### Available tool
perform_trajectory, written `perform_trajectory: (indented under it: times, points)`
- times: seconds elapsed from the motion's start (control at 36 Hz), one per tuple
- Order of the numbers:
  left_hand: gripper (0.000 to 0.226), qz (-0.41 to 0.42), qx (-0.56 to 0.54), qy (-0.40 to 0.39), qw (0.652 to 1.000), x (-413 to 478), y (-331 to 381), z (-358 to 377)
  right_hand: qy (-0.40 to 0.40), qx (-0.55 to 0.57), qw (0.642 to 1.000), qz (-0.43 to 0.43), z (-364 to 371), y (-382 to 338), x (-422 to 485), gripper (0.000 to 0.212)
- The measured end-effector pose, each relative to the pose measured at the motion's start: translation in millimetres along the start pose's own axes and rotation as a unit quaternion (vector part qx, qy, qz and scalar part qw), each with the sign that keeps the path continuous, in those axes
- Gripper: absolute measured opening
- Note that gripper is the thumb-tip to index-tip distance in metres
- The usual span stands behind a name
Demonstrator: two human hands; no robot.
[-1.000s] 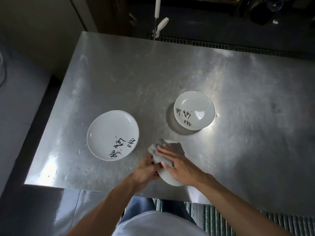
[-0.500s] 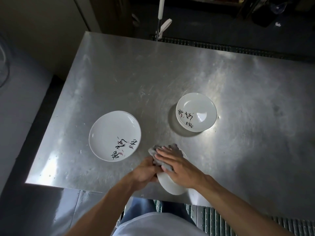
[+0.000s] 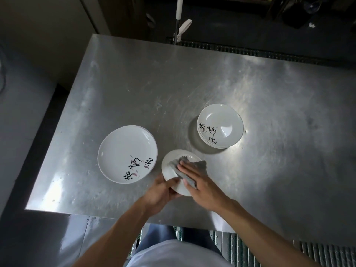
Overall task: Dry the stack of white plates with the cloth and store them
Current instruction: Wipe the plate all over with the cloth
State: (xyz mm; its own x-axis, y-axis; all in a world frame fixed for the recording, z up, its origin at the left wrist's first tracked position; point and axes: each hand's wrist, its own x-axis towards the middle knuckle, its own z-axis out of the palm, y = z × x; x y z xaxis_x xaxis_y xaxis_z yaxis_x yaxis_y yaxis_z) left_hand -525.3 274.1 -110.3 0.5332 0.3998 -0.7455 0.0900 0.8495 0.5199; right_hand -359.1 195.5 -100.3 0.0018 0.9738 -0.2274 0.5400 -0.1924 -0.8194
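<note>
– Scratched, dull-shining stainless steel table [image 3: 134, 83] fills the scene, with a dark floor and a metal drain grate [image 3: 231, 49] running beyond its far edge. What sits on it?

– At left, a large round white ceramic plate [image 3: 123, 149], shallow, glossy and marked with black brush script, lies flat. At right stands a short stack of smaller white dishes [image 3: 223, 122], deeper in shape and bearing the same script, casting a round shadow on the steel.

– And the hands?

– Between those two, close to the table's near edge, the left hand [image 3: 159, 193] grips a small round white plate [image 3: 169, 166] by its near rim, thumb laid across the face. The right hand [image 3: 200, 185], fingers straight and together, presses a crumpled grey cloth [image 3: 200, 166] flat against that plate's upper surface. Whether the plate touches the table cannot be told.

– Anything else in the room?

– A white-handled pole [image 3: 179, 8] stands upright past the far edge, and ribbed metal floor grating [image 3: 317, 251] shows below the person's arms.
</note>
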Motion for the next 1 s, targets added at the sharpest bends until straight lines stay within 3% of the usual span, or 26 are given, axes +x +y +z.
perform_trajectory:
  times: [0.11,0.22,0.25,0.33,0.39,0.42,0.47,0.56,0.67,0.81,0.94,1.0]
  points:
    - [0.051,-0.015,0.079,-0.033,0.996,-7,-3,8,-0.032,-0.106,0.991,-0.077,1,8,18,0.049]
    - [0.051,-0.035,0.072,-0.031,0.996,-10,-13,6,0.01,-0.13,0.984,0.125,-19,31,31,0.05]
    - [0.054,-0.036,0.065,-0.033,0.997,-10,-14,6,-0.001,-0.143,0.983,0.115,-17,31,28,0.05]
    - [0.05,-0.032,0.063,-0.047,0.996,-10,-14,8,-0.022,-0.151,0.984,-0.088,-1,19,11,0.05]
    - [0.046,-0.025,0.066,-0.056,0.996,-11,-14,9,-0.033,-0.144,0.982,-0.12,5,20,8,0.049]
    - [0.047,-0.026,0.063,-0.059,0.996,-11,-14,10,-0.008,-0.137,0.986,-0.09,5,23,11,0.049]
    - [0.051,-0.027,0.057,-0.06,0.996,-14,-15,9,0.062,-0.075,0.993,0.061,2,24,13,0.044]
    - [0.058,-0.032,0.059,-0.052,0.996,-16,-15,9,0.095,0.034,0.964,0.247,-5,28,13,0.038]
    - [0.064,-0.057,0.064,-0.061,0.994,-14,-8,10,0.107,0.109,0.935,0.319,-5,32,5,0.037]
    - [0.037,-0.084,0.084,-0.087,0.989,-4,14,21,0.06,0.095,0.968,0.225,7,23,-2,0.031]
    - [0.043,-0.061,0.102,-0.103,0.988,0,18,16,0.071,-0.016,0.997,0.006,13,21,-12,0.04]
    - [0.051,-0.053,0.098,-0.102,0.988,-1,18,12,0.043,-0.029,0.999,0.012,2,29,-11,0.042]
